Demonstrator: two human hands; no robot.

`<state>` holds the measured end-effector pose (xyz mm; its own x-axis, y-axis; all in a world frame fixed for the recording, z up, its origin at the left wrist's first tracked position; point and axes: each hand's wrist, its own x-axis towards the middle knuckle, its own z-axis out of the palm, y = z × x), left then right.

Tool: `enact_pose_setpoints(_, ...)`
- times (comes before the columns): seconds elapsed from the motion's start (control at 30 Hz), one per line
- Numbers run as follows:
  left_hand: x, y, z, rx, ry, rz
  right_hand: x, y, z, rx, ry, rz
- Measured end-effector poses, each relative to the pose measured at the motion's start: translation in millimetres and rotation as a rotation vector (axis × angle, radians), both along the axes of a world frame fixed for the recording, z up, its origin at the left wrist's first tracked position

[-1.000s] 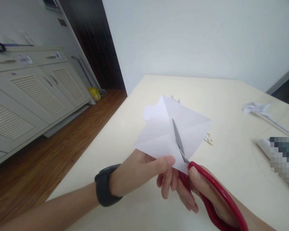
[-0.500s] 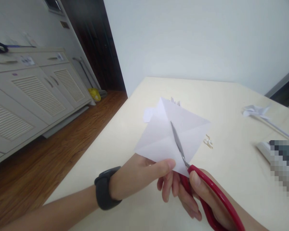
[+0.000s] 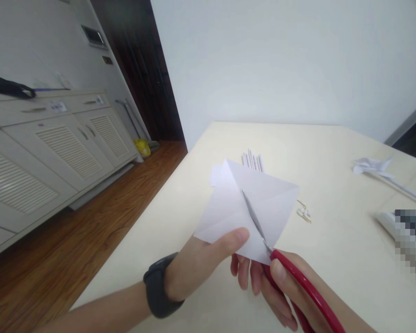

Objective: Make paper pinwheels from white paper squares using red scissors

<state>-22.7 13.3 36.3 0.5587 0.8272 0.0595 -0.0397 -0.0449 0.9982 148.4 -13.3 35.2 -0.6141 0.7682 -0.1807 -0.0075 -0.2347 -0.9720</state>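
Note:
A creased square of white paper (image 3: 263, 194) is held up over the cream table (image 3: 333, 152). My left hand (image 3: 208, 261), a dark watch on its wrist, pinches the paper's near corner between thumb and fingers. My right hand (image 3: 287, 291) grips red-handled scissors (image 3: 298, 286). Their grey blades lie along the paper's diagonal crease, reaching up toward its middle from the bottom corner.
Thin white sticks (image 3: 252, 160) lie on the table beyond the paper, and small pale bits (image 3: 304, 212) lie to its right. A white paper pinwheel (image 3: 370, 165) rests at the far right, near a blurred-out object (image 3: 412, 240). White louvred cabinets (image 3: 55, 143) stand across the wooden floor on the left.
The view has tilted so the paper and hands sit lower in the frame. The scissor blades have moved a little further along the crease. Both grips are unchanged.

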Motion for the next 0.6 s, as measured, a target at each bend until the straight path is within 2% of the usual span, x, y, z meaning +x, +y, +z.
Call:
enact_pose_setpoints(0.07, 0.1, 1.0, 1.2, -0.004, 0.037, 0.1, 1.1, -0.5, -1.6, -0.022, 0.006, 0.002)
enact_pose_setpoints(0.13, 1.2, 1.7, 3.3, -0.026, 0.052, 0.146, 2.1, -2.1, -3.9, -0.035, 0.014, -0.014)
enact_pose_setpoints(0.27, 4.1, 1.7, 7.5, -0.032, 0.022, 0.099, 3.0, -5.2, -6.1, -0.015, 0.022, -0.019)
enact_pose_setpoints(0.43, 6.9, 1.7, 8.7, -0.016, 0.05, 0.107, 3.6, -4.6, -4.9, -0.009, 0.045, -0.014)
enact_pose_setpoints(0.6, 7.2, -0.4, 4.7, -0.006, 0.047, 0.142, 2.0, -3.0, -16.4, 0.065, 0.095, -0.007)
